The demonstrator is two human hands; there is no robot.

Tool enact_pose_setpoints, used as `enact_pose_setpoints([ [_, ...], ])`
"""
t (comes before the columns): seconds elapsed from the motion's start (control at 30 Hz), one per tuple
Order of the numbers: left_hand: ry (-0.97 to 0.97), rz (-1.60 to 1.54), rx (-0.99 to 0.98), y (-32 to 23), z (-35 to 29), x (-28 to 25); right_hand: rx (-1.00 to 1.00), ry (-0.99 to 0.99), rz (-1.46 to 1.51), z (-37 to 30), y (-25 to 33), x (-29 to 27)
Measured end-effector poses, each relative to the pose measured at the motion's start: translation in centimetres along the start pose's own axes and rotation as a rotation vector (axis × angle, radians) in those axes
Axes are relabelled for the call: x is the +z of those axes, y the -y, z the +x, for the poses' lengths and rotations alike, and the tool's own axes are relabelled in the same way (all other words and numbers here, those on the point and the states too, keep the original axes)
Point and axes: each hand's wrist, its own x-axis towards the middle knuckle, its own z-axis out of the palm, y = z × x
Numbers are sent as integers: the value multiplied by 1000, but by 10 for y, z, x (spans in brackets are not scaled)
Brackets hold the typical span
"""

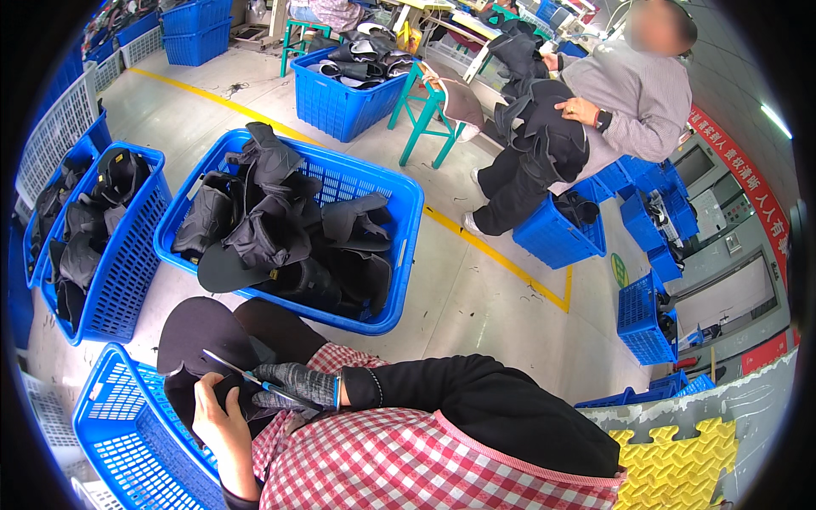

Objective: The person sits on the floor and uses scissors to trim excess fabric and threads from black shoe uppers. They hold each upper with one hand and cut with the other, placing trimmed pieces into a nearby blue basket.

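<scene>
My left hand (pixel 223 421), bare, has its fingers curled round the edge of a black shoe upper (pixel 200 331) above my lap. In my right hand (pixel 299 384), which wears a grey knitted glove, is a pair of scissors (pixel 270 388) with blue handles. Their silver blades point up and left across the upper, close above my left fingers. The glove partly hides the handles. Just beyond my hands stands a blue basket (pixel 406 246) heaped with black shoe uppers (pixel 268 234).
An open blue basket (pixel 115 382) is at my left, with filled blue crates (pixel 115 280) beyond it. Ahead are another loaded crate (pixel 340 106) and a green stool (pixel 421 119). A co-worker (pixel 629 102) holds black uppers at the right. A yellow foam mat (pixel 680 463) lies at lower right.
</scene>
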Motion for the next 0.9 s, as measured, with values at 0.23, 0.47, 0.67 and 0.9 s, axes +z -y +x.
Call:
enact_pose_setpoints([
  [0.23,6,1,12,-1,1,0,14,-18,122,3,-7,2],
  [0.47,18,-9,11,-2,2,-2,82,-58,100,8,-14,5],
  [0.67,24,-6,13,-3,2,-3,192,-43,482,8,-18,5],
  [0.9,51,-2,-9,-1,2,-3,142,-44,323,6,-17,2],
])
